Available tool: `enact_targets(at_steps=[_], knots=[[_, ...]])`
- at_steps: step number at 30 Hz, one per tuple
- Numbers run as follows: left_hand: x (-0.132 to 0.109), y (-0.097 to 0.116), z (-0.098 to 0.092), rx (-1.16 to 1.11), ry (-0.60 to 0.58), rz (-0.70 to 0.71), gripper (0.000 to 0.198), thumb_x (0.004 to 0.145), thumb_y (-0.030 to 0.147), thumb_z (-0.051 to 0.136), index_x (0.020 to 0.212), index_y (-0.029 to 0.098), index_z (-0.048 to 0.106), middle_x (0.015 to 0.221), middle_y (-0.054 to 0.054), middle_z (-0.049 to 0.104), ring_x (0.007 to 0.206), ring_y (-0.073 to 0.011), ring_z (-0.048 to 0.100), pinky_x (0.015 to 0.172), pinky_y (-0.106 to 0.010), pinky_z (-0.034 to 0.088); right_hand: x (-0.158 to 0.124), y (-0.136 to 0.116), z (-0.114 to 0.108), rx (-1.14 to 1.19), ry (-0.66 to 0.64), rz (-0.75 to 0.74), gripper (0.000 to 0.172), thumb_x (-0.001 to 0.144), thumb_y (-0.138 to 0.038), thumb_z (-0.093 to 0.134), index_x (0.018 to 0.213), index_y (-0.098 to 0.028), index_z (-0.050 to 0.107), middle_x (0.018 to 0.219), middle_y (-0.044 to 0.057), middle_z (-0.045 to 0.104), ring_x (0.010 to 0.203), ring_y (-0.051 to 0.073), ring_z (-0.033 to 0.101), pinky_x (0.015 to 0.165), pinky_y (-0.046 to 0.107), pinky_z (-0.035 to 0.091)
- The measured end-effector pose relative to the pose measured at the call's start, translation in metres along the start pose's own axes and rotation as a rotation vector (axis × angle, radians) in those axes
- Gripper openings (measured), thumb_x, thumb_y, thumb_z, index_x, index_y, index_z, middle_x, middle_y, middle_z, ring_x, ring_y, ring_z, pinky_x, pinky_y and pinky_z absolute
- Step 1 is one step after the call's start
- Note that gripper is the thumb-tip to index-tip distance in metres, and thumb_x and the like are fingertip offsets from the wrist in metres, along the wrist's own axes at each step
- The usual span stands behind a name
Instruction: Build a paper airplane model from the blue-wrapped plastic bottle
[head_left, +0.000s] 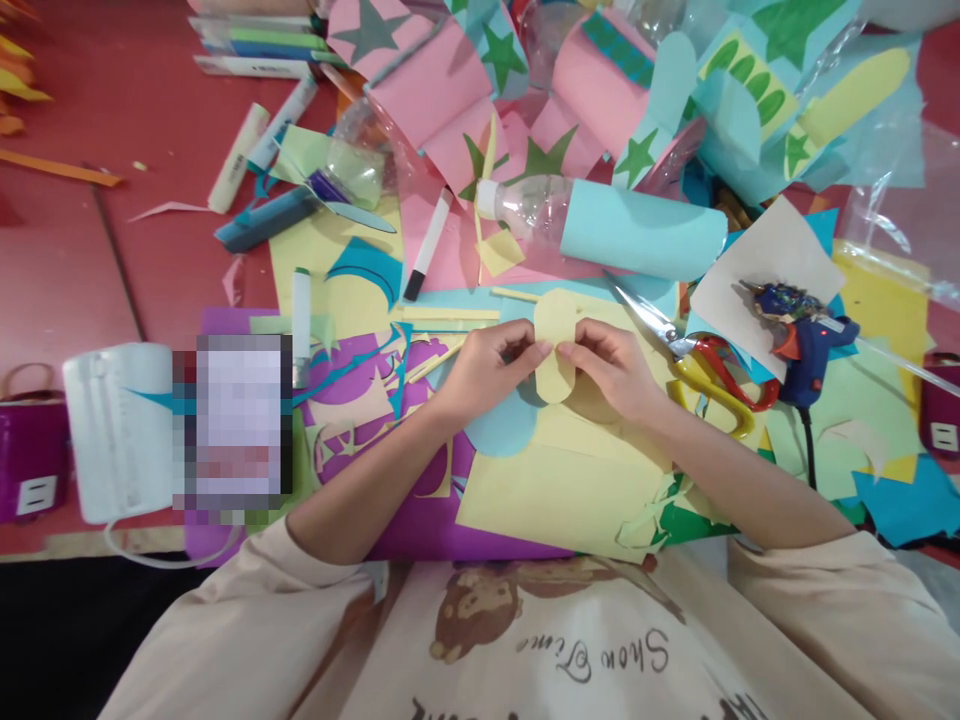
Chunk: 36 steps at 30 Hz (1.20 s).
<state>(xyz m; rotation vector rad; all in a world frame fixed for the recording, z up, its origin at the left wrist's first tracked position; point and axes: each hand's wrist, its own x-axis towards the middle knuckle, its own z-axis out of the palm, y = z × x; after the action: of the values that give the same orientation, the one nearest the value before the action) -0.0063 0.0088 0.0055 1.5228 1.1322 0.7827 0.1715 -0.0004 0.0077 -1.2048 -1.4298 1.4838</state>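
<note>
Between my two hands is a pale yellow paper oval [555, 375], upright, with rounded ends. My left hand [499, 362] pinches its left edge between thumb and fingers. The right edge is pinched by my right hand [609, 365]. Under the hands lie a light blue paper circle [501, 425] and a pale yellow sheet [555, 490]. Scissors [679, 345] with red and yellow handles rest just right of my right hand, blades apart. Beyond the hands, a plastic bottle [536, 212] wrapped in light blue paper lies on its side.
A blue glue gun [814, 350] with a cable lies on the right, by a white card [772, 260]. A phone [240, 420] and a white pouch [124, 430] are at left. Pink paper-wrapped bottles [431, 85] fill the back. Markers [429, 245] and paper scraps are scattered around.
</note>
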Motion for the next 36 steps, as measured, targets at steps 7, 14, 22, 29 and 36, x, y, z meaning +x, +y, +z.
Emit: enact_targets(at_steps=[7,14,22,29,36], knots=[[0.002,0.003,-0.002,-0.109,0.02,-0.003,0.03,0.086,0.04,0.057,0.066,0.018,0.053,0.053,0.003,0.053,0.049,-0.0076,0.051,0.049,-0.02,0.04,0.0,0.003,-0.001,0.044,0.039,0.002,0.029,0.086,-0.036,0.061,0.067,-0.021,0.046,0.063,-0.004,0.039,0.059,0.01,0.037,0.053,0.026,0.029],[0.0,-0.002,0.001,-0.008,0.133,0.068,0.022,0.085,0.033,0.058,0.07,0.019,0.053,0.057,0.004,0.054,0.05,-0.007,0.05,0.049,-0.019,0.039,0.0,-0.001,0.0,0.037,0.108,-0.056,0.027,0.087,-0.036,0.061,0.068,-0.021,0.049,0.062,-0.004,0.044,0.057,0.009,0.039,0.053,0.026,0.032],[-0.003,-0.003,0.0,0.237,0.091,0.297,0.021,0.087,0.039,0.058,0.079,0.02,0.058,0.073,0.0,0.062,0.066,-0.0111,0.055,0.064,-0.023,0.046,0.0,0.001,0.0,0.067,0.062,-0.118,0.025,0.087,-0.043,0.061,0.075,-0.022,0.054,0.073,-0.001,0.051,0.068,0.012,0.048,0.062,0.028,0.04],[-0.001,-0.003,-0.001,0.105,0.073,0.128,0.037,0.088,0.052,0.053,0.075,0.017,0.058,0.065,0.0,0.058,0.059,-0.0116,0.052,0.054,-0.023,0.039,-0.002,0.001,-0.002,-0.089,-0.012,-0.294,0.014,0.091,-0.034,0.056,0.086,-0.023,0.063,0.101,0.006,0.061,0.101,0.018,0.057,0.088,0.036,0.045],[0.002,-0.01,0.0,0.0,0.146,0.029,0.029,0.084,0.042,0.059,0.069,0.018,0.053,0.058,0.002,0.054,0.055,-0.0103,0.052,0.053,-0.023,0.04,-0.002,0.004,0.004,0.075,0.029,-0.133,0.028,0.081,-0.034,0.069,0.089,-0.024,0.045,0.078,-0.004,0.053,0.069,0.011,0.053,0.065,0.027,0.046]])
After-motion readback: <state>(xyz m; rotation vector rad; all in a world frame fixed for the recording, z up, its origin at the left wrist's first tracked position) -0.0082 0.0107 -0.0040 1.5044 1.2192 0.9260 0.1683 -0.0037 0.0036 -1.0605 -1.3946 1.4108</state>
